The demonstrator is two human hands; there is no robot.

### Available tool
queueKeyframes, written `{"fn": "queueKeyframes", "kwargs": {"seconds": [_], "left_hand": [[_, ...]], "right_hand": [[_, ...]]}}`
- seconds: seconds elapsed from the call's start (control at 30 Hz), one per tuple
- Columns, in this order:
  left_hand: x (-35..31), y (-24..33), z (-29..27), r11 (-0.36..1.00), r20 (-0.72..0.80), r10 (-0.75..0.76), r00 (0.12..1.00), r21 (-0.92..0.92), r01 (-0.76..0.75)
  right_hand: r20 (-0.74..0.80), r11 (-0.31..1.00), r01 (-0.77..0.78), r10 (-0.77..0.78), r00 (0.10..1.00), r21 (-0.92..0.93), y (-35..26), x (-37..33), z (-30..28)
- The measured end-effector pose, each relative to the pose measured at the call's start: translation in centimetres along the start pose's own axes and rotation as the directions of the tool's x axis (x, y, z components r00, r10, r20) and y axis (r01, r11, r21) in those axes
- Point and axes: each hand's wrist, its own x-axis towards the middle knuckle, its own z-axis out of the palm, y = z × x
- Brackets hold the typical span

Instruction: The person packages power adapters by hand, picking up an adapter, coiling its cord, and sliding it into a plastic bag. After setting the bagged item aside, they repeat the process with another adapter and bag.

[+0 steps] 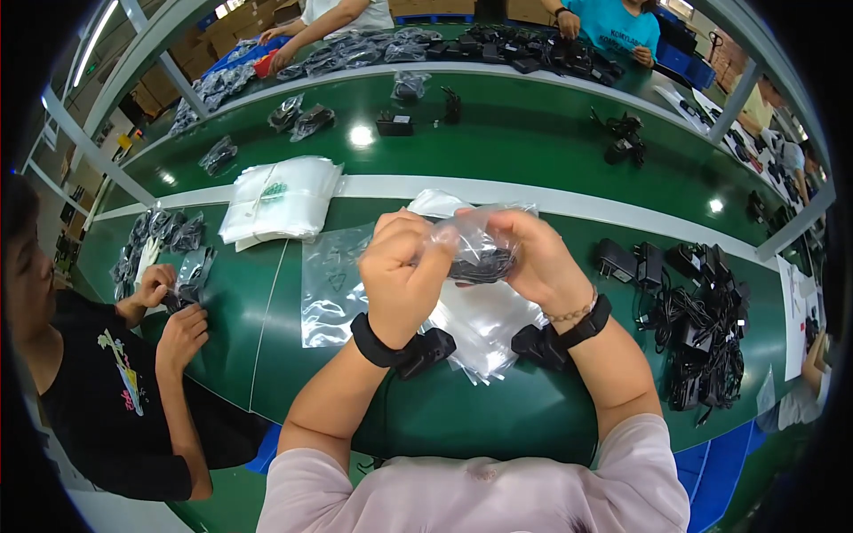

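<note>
Between my two hands, over the green workbench, is a clear plastic bag (482, 253) with a black coiled cable or power adapter inside; which of the two, I cannot tell. My left hand (404, 266) pinches the bag's left side with curled fingers. On the other side, my right hand (544, 262) wraps round the bag, thumb toward the top. Below my hands lie loose clear bags (493, 333) in a fanned stack. A large flat clear bag (333, 289) rests beside my left hand. Black straps with small black devices circle both my wrists.
A tied stack of clear bags (280, 200) sits at the left. Black power adapters with cables (702, 329) are heaped at the right. A co-worker's hands (182, 311) handle a bagged item at far left. Beyond a pale rail (382, 185), scattered adapters lie on a green surface; other people work behind.
</note>
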Motion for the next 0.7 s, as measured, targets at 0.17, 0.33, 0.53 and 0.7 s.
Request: {"fn": "queueKeyframes", "kwargs": {"seconds": [0.17, 0.33, 0.53, 0.7], "left_hand": [[-0.6, -1.3, -0.2, 0.869, 0.068, -0.327, 0.943, -0.369, 0.328], [0.8, -0.7, -0.8, 0.495, 0.136, -0.628, 0.767, -0.69, 0.528], [1.1, -1.0, -1.4, 0.494, 0.31, -0.577, 0.755, -0.604, 0.625], [1.2, -0.9, -1.1, 0.661, 0.299, -0.549, 0.781, -0.416, 0.624]], "right_hand": [[0.028, 0.964, 0.213, -0.211, 0.977, -0.157, 1.5, 0.7, -1.7], [0.057, 0.745, 0.412, -0.452, 0.89, -0.524, 2.3, -0.2, -0.5], [0.155, 0.591, 0.551, -0.586, 0.795, -0.589, 1.6, -1.0, 0.6], [-0.016, 0.95, 0.269, -0.275, 0.961, -0.159, -0.4, -1.0, 0.7]]}}
